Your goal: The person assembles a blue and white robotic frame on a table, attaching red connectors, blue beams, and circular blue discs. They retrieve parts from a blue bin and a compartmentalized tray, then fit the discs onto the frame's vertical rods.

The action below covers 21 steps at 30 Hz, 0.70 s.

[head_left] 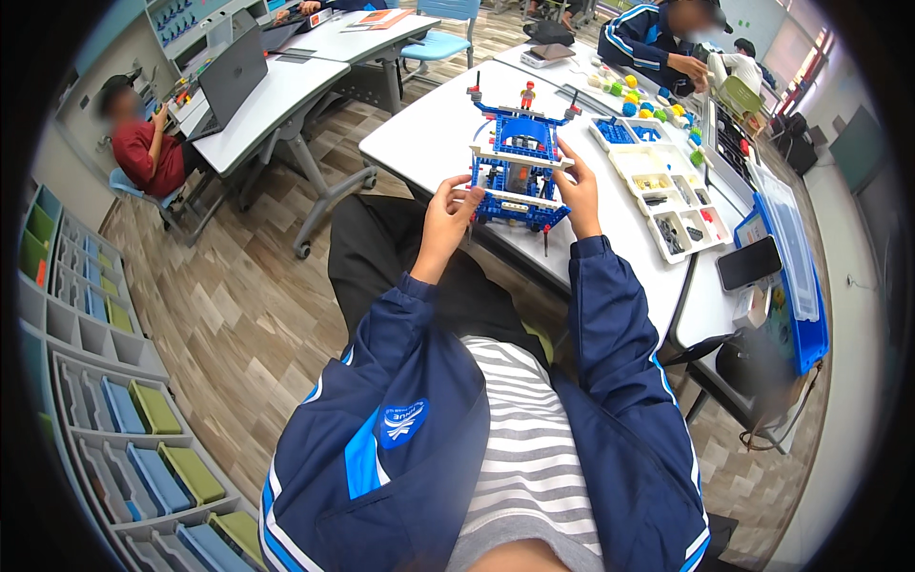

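Observation:
A blue and white toy-brick model (518,157) is held upright at the near edge of the white table (410,133). It has an open frame, a rounded blue part in its upper half and upright rods at the corners. A small red and yellow minifigure (528,93) stands at its top. My left hand (446,217) grips the model's left side, thumb toward its lower front. Around its right side curl the fingers of my right hand (579,191). Whether the model's base rests on the table I cannot tell.
Right of the model lies a white sorting tray (640,160) with loose bricks in compartments. Beyond are colourful small pieces (631,95) and a co-worker (658,43). A phone (749,263) lies near a blue bin (810,334). At left, another person sits by a laptop (233,81).

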Each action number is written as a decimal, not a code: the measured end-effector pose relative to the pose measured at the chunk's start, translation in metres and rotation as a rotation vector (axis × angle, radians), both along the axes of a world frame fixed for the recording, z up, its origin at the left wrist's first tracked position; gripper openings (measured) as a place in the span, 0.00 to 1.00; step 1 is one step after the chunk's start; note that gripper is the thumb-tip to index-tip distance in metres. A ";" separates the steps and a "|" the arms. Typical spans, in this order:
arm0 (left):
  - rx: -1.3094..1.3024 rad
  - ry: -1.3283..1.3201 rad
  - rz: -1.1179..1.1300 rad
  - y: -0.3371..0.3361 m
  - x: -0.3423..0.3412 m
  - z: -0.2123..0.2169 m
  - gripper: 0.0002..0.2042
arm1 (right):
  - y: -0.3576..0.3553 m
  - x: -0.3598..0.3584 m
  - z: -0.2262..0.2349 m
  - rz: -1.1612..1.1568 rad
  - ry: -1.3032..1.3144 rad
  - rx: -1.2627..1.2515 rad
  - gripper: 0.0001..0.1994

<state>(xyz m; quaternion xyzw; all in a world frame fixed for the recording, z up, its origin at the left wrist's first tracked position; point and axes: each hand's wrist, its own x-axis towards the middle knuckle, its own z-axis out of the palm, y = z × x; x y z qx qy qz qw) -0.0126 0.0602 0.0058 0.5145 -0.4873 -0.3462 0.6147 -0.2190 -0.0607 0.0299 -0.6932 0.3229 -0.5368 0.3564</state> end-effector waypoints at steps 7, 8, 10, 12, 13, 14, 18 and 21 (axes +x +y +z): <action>-0.095 0.132 -0.033 -0.003 0.005 0.000 0.38 | 0.000 0.000 -0.003 -0.066 -0.010 0.068 0.24; -0.096 0.181 -0.054 -0.002 0.004 0.001 0.37 | -0.002 -0.002 -0.005 -0.069 -0.030 0.085 0.24; -0.106 0.254 -0.094 0.001 -0.001 0.004 0.36 | -0.009 -0.004 -0.010 -0.057 -0.097 0.114 0.22; -0.119 0.308 -0.129 0.006 -0.009 0.006 0.34 | -0.019 -0.007 -0.016 -0.038 -0.179 0.153 0.21; -0.185 0.349 -0.132 0.009 -0.015 0.008 0.31 | -0.024 -0.010 -0.018 -0.003 -0.221 0.227 0.22; -0.192 0.345 -0.142 0.011 -0.020 0.010 0.31 | -0.029 -0.014 -0.020 0.047 -0.269 0.281 0.21; -0.260 0.339 -0.222 0.018 -0.034 0.016 0.27 | -0.041 -0.032 -0.024 0.136 -0.395 0.525 0.16; -0.299 0.325 -0.271 0.019 -0.038 0.019 0.25 | -0.044 -0.038 -0.026 0.149 -0.444 0.580 0.14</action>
